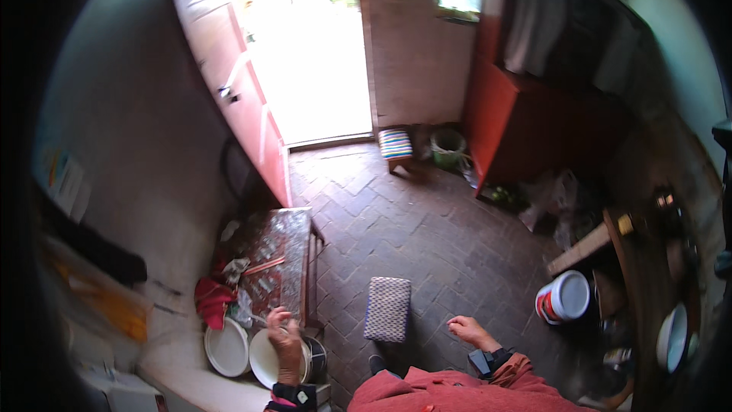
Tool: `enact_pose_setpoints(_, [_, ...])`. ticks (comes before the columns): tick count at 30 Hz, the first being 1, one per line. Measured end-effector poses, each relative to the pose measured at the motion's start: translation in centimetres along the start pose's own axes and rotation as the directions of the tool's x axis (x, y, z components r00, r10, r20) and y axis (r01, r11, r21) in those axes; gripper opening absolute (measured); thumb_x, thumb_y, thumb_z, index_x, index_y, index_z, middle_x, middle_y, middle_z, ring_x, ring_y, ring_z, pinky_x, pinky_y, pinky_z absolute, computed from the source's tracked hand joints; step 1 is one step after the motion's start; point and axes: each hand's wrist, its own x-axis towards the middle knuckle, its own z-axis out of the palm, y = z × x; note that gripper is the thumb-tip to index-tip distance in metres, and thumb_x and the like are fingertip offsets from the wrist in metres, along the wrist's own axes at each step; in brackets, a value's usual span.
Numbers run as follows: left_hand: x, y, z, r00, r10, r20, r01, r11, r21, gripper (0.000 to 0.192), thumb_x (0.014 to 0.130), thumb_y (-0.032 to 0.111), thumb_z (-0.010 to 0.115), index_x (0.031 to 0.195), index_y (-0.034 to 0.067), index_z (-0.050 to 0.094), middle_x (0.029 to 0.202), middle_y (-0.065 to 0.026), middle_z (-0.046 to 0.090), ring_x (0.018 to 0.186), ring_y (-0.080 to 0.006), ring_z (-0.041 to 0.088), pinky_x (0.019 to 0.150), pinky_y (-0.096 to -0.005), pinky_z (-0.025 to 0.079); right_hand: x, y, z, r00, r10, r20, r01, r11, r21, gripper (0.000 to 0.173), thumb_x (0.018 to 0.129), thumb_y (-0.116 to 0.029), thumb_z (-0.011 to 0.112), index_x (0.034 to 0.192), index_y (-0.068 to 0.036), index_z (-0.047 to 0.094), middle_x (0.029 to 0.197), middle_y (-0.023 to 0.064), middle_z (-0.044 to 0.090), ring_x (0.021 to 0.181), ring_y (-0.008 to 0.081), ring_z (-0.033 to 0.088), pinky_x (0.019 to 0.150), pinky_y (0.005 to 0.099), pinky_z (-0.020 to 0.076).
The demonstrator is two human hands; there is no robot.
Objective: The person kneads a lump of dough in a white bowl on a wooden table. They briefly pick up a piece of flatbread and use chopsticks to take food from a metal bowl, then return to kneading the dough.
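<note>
My left hand (pixel 285 351) is raised over a white bucket (pixel 265 361) at the lower left, fingers bent and apart, with nothing visible in it. Whether it touches the rim cannot be told. A round white lid or second bucket (pixel 224 349) stands beside that bucket. Out in front of my red jacket is my right hand (pixel 473 332), its fingers curled in; whether they close on anything small is unclear. Between my hands, a low stool with a patterned woven top (pixel 388 309) stands on the brick floor (pixel 423 246).
A worn low table (pixel 294 240) on the left bears a red cloth (pixel 213 300). Beyond it a pink door (pixel 251 103) stands open. A striped stool (pixel 395 144), a green bucket (pixel 448 149) and a red cabinet (pixel 494 120) line the far side. A lidded white pail (pixel 563 296) is right.
</note>
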Motion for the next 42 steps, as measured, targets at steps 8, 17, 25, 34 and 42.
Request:
enact_pose_setpoints(8, [-7.0, 15.2, 20.2, 0.798, 0.308, 0.518, -0.186, 0.943, -0.275, 0.017, 0.072, -0.001, 0.063, 0.089, 0.002, 0.058, 0.099, -0.0158, 0.061, 0.095, -0.0307, 0.059, 0.087, -0.0371, 0.046, -11.0, 16.1, -11.5, 0.915, 0.199, -0.352, -0.058, 0.926, 0.374, 0.023, 0.086, -0.019, 0.057, 0.099, -0.002, 0.066, 0.083, 0.0025, 0.065, 0.073, 0.0113, 0.058, 0.067, 0.027, 0.0478])
enact_pose_setpoints(17, [-13.7, 24.0, 31.9, 0.461, 0.463, 0.757, -0.225, 0.886, -0.405, 0.013, 0.077, 0.001, 0.061, 0.09, 0.003, 0.059, 0.097, -0.0124, 0.062, 0.091, -0.0257, 0.06, 0.079, -0.0334, 0.046, -23.1, 25.0, -17.4, 0.757, 0.401, -0.516, 0.046, 0.756, 0.654, 0.021, 0.088, -0.015, 0.057, 0.104, -0.003, 0.062, 0.082, 0.0012, 0.062, 0.067, 0.0078, 0.055, 0.061, 0.0218, 0.0462])
enact_pose_setpoints(25, [-15.5, 25.2, 42.5, 0.306, 0.398, 0.865, -0.008, 0.909, -0.416, 0.017, 0.077, 0.003, 0.063, 0.094, 0.004, 0.061, 0.098, -0.0128, 0.063, 0.092, -0.0244, 0.06, 0.079, -0.0334, 0.047, -26.6, 26.8, -17.5, 0.662, 0.541, -0.518, 0.072, 0.643, 0.762, 0.023, 0.09, -0.019, 0.054, 0.105, -0.003, 0.061, 0.089, 0.0032, 0.062, 0.077, 0.0099, 0.056, 0.071, 0.0239, 0.0473])
enact_pose_setpoints(34, [-21.0, 31.2, 53.4, 0.042, 0.409, 0.912, -0.033, 0.913, -0.408, 0.017, 0.078, 0.011, 0.065, 0.094, 0.004, 0.064, 0.092, -0.0135, 0.065, 0.087, -0.0268, 0.063, 0.073, -0.0351, 0.05, -30.3, 29.0, -21.9, 0.498, 0.668, -0.552, 0.121, 0.578, 0.807, 0.022, 0.092, -0.019, 0.055, 0.108, -0.006, 0.06, 0.09, 0.0008, 0.063, 0.074, 0.0065, 0.054, 0.065, 0.021, 0.0451])
enact_pose_setpoints(42, [-32.0, 40.8, 58.5, -0.277, 0.509, 0.815, -0.105, 0.827, -0.552, 0.019, 0.08, 0.014, 0.064, 0.096, 0.002, 0.065, 0.092, -0.0165, 0.065, 0.082, -0.0297, 0.064, 0.071, -0.0363, 0.052, -35.2, 36.7, -22.3, 0.387, 0.722, -0.574, 0.216, 0.534, 0.817, 0.02, 0.091, -0.017, 0.057, 0.107, -0.004, 0.061, 0.089, 0.0038, 0.064, 0.077, 0.01, 0.058, 0.07, 0.0239, 0.0477])
